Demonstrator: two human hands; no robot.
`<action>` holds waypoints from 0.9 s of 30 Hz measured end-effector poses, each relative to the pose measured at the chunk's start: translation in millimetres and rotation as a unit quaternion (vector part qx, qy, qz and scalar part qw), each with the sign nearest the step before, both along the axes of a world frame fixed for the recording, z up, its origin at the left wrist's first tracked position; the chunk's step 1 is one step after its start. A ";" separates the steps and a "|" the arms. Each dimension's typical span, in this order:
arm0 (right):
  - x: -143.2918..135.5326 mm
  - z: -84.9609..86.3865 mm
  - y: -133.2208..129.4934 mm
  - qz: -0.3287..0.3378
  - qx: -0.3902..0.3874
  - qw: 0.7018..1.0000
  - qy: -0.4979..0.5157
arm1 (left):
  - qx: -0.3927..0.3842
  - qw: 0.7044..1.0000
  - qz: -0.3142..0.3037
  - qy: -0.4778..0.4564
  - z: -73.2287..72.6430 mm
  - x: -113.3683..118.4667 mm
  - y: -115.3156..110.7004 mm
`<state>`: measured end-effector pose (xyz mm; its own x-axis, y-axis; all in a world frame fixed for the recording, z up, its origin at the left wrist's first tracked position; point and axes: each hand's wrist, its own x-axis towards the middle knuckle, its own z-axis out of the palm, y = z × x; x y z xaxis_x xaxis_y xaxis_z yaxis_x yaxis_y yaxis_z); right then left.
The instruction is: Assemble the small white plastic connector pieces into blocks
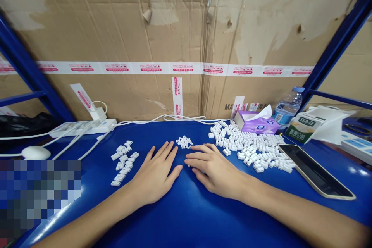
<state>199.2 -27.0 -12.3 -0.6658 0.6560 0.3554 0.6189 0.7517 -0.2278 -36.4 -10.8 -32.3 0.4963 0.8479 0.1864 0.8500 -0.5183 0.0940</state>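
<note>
My left hand lies flat on the blue table, fingers spread and nothing in it. Just past its fingertips is a small heap of tiny white pieces. My right hand rests palm down across from it, fingers apart and slightly bent, the index fingertip close to that heap. A tiny white piece shows by its fingertips, partly hidden beneath them. Left of my left hand, larger white plastic blocks form a loose row. Beyond my right hand spreads a big pile of similar white blocks.
A phone lies at the right, near a purple tissue pack, a water bottle and a carton. A power strip with white cables sits back left. Cardboard stands behind the table between blue posts.
</note>
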 end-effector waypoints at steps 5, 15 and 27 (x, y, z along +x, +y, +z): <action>6.3 4.5 6.2 -0.018 0.019 1.000 -0.009 | -0.017 1.000 0.006 0.013 3.1 0.3 -0.7; 38.4 12.7 34.1 -0.153 0.082 0.977 -0.122 | -0.003 1.000 -0.004 -0.001 -0.7 -2.2 0.5; 41.7 8.3 37.6 -0.185 0.104 0.969 -0.126 | -0.023 1.000 0.004 0.003 21.5 -4.3 -0.5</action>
<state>240.9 10.7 -4.0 -0.4820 0.7976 0.3626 0.8708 0.4819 0.0976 -40.7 -11.3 -10.7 0.4907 0.8593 0.1441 0.8544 -0.5070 0.1136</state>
